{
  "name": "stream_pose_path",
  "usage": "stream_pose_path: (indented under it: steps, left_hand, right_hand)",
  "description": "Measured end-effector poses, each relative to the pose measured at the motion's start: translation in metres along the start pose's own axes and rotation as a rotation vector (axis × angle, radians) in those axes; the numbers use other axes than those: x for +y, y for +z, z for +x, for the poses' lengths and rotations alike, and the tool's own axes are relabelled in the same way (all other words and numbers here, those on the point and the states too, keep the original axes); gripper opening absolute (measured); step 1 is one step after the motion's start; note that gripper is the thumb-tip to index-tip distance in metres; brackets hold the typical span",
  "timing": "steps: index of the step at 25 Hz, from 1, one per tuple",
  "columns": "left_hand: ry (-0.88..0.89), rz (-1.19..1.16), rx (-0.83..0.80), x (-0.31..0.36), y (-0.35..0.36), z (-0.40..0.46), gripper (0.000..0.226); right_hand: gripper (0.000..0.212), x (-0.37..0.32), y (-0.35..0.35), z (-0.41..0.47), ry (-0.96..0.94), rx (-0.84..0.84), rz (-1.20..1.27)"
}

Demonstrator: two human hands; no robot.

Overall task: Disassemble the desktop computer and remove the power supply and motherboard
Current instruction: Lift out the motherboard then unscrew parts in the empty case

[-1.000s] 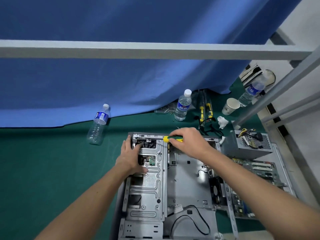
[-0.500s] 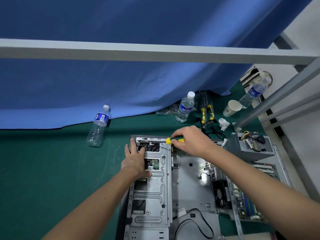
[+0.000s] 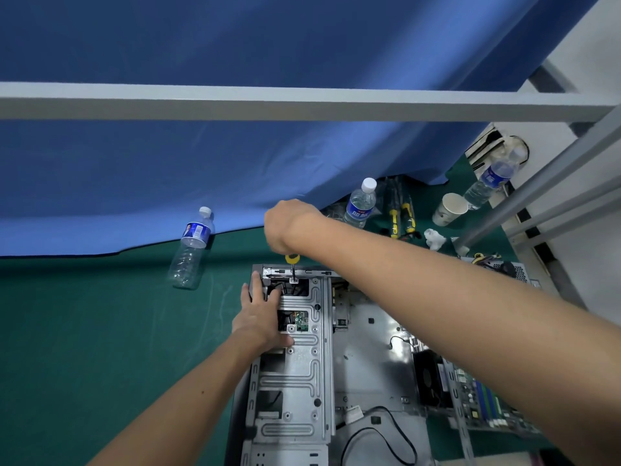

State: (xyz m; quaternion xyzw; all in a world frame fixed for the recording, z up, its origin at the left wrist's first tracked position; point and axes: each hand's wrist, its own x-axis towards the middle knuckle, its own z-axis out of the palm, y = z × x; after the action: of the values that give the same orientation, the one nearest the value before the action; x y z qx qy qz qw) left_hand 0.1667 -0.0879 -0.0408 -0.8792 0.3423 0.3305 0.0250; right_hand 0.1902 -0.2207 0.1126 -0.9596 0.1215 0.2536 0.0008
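One second back the right hand (image 3: pixel 289 227) held the screwdriver (image 3: pixel 291 265) flat — now it grips it upright on a screw of the case (image 3: pixel 292 364), left hand (image 3: pixel 260 317) flat, steadying — motherboard (image 3: pixel 484 401) and power supply (image 3: pixel 500 265) already out.

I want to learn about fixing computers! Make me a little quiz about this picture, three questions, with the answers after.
1. True or false: the right hand holds the yellow-handled screwdriver upright over the far edge of the computer case.
2. What does the left hand rest on? A) a water bottle B) the metal drive cage C) the paper cup
3. Fill in: the bottle to the left of the case lies on a ____ mat.

Key: 1 true; 2 B; 3 green
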Motion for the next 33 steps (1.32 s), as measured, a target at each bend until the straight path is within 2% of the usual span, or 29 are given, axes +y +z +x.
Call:
stream_pose_path:
  steps: [6, 7, 9, 11, 13, 14, 15, 18, 19, 21, 23, 25, 27, 29, 30, 32, 33]
  left_hand:
    - [0.000, -0.013, -0.008, 0.000, -0.001, -0.001, 0.111]
    - [-0.001, -0.012, -0.011, 0.000, -0.002, -0.002, 0.111]
    - [-0.002, -0.011, -0.015, 0.001, -0.003, -0.002, 0.111]
    - [-0.002, -0.011, -0.015, 0.001, -0.003, -0.002, 0.110]
    - [-0.001, -0.013, -0.011, 0.001, -0.003, -0.001, 0.110]
    - [-0.001, -0.012, -0.010, 0.000, -0.002, -0.001, 0.110]
    - [0.000, -0.011, -0.010, 0.000, -0.003, -0.001, 0.110]
    - [0.006, -0.011, -0.013, 0.000, -0.002, -0.001, 0.111]
    - [0.008, -0.012, -0.011, -0.001, -0.002, -0.001, 0.111]
    - [0.008, -0.008, -0.009, -0.001, -0.002, -0.001, 0.112]
    - [0.004, -0.005, -0.017, 0.000, -0.003, -0.001, 0.112]
    - [-0.004, -0.005, -0.019, 0.001, -0.003, -0.001, 0.112]
    - [-0.010, -0.003, -0.021, 0.002, -0.003, -0.001, 0.112]
    - [-0.006, -0.007, -0.019, 0.002, -0.003, 0.000, 0.112]
    - [-0.006, -0.009, -0.017, 0.001, -0.002, 0.000, 0.111]
    - [-0.008, -0.005, -0.015, 0.001, -0.003, -0.001, 0.111]
    - [-0.009, -0.003, -0.017, 0.001, -0.003, 0.000, 0.111]
  right_hand:
    - [0.030, 0.015, -0.006, -0.001, -0.292, -0.022, -0.348]
    - [0.027, 0.019, -0.006, -0.006, -0.370, -0.004, -0.357]
    - [0.003, 0.026, -0.003, -0.009, -0.511, 0.038, -0.340]
    - [0.022, 0.026, 0.003, -0.009, -0.451, 0.056, -0.236]
    - [0.038, 0.023, 0.009, -0.010, -0.202, 0.070, -0.112]
    - [0.044, 0.022, 0.011, -0.011, -0.108, 0.073, -0.138]
    - [0.042, 0.021, 0.013, -0.011, -0.066, 0.090, -0.184]
    - [0.009, 0.021, 0.011, -0.013, -0.243, 0.134, -0.323]
    - [0.014, 0.024, 0.009, -0.012, -0.342, 0.121, -0.276]
    - [0.025, 0.028, 0.004, -0.017, -0.445, 0.028, 0.015]
    - [0.019, 0.024, 0.005, -0.020, -0.341, -0.005, 0.123]
    - [0.052, 0.020, 0.009, -0.019, -0.111, 0.049, -0.038]
    - [0.055, 0.021, 0.007, -0.019, -0.041, 0.108, -0.160]
    - [0.032, 0.025, 0.003, -0.020, -0.131, 0.114, -0.188]
    - [0.017, 0.029, 0.000, -0.021, -0.218, 0.065, -0.185]
    - [0.029, 0.035, -0.001, -0.022, -0.353, 0.014, -0.158]
    - [0.034, 0.035, 0.000, -0.023, -0.353, 0.002, -0.147]
